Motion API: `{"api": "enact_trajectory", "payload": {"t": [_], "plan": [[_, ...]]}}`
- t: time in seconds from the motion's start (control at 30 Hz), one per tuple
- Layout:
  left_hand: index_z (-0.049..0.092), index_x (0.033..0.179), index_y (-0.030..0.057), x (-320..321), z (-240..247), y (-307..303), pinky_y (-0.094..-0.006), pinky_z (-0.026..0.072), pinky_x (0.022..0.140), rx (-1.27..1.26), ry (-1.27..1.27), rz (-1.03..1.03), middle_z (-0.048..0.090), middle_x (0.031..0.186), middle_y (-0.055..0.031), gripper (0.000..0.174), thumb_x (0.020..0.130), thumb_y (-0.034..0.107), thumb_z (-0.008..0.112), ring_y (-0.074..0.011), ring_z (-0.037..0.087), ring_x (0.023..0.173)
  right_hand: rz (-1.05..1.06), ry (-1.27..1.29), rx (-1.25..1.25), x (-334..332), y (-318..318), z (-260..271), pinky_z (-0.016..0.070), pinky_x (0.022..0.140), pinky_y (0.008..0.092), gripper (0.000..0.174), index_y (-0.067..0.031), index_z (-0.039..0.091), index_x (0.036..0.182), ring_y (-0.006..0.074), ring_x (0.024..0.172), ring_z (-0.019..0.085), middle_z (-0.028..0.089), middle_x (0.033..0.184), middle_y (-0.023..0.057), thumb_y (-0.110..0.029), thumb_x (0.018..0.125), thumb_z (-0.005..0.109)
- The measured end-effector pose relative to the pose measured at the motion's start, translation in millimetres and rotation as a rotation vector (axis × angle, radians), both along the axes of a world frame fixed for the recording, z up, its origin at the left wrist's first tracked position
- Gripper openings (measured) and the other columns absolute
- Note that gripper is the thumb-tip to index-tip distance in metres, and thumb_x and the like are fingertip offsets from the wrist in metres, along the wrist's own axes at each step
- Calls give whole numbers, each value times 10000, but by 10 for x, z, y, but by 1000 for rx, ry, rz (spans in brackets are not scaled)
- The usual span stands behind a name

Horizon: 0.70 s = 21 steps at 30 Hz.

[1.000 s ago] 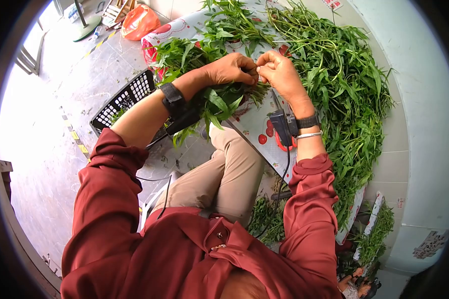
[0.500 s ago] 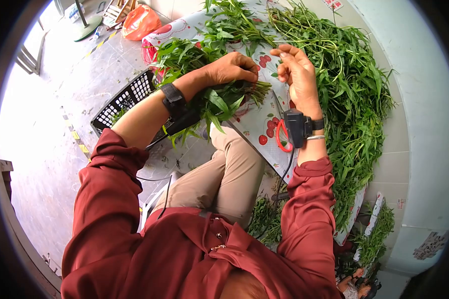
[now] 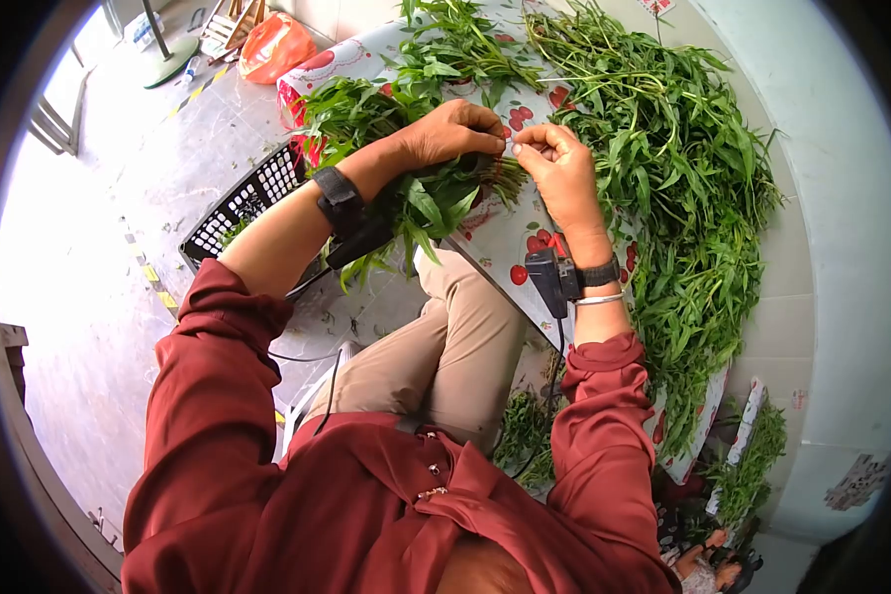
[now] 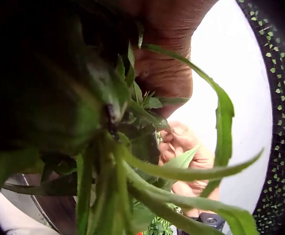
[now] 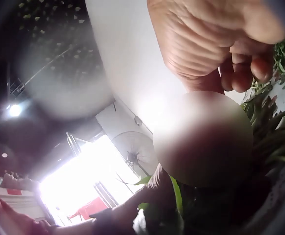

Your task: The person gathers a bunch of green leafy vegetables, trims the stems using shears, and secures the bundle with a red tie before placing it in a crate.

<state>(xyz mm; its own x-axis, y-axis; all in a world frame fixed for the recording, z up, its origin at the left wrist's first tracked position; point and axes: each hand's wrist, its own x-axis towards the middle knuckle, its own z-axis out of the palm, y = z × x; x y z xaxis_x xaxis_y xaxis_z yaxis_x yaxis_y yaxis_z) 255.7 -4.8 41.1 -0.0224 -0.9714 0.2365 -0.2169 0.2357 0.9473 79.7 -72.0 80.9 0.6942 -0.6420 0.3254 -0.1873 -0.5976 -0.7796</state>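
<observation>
My left hand (image 3: 455,134) grips a bundle of long-leaved green vegetables (image 3: 431,203) above the table's near edge. The cut stem ends (image 3: 508,181) point right, and a bit of red shows across them. Just right of the left fingertips is my right hand (image 3: 561,183), its thumb and forefinger pinched together at a thin, pale strand too small to make out well. Leaves of the bundle (image 4: 181,174) fill much of the left wrist view, with the right hand behind them. Red-handled scissors (image 3: 558,244) lie mostly hidden behind the right wrist.
A big heap of the same greens (image 3: 683,168) covers the table's right side. Two smaller bunches lie at the back and left of the cherry-print tablecloth (image 3: 520,267). A black plastic crate (image 3: 252,198) stands left, an orange bag (image 3: 275,48) on the floor beyond.
My right hand was at the left fingertips, swung up and right away from them, then came back beside the stems. The left hand has kept its hold on the bundle.
</observation>
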Motion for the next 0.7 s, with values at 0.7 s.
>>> {"api": "enact_trajectory", "payload": {"t": [0.7], "plan": [[596, 826, -3, -31, 7, 12, -233, 401, 621, -18, -22, 25, 553, 705, 13, 230, 809, 227, 591, -61, 475, 675, -78, -60, -97, 58, 66, -67, 452, 601, 276, 67, 23, 598, 829, 154, 635, 551, 555, 789, 86, -23, 782, 589]]}}
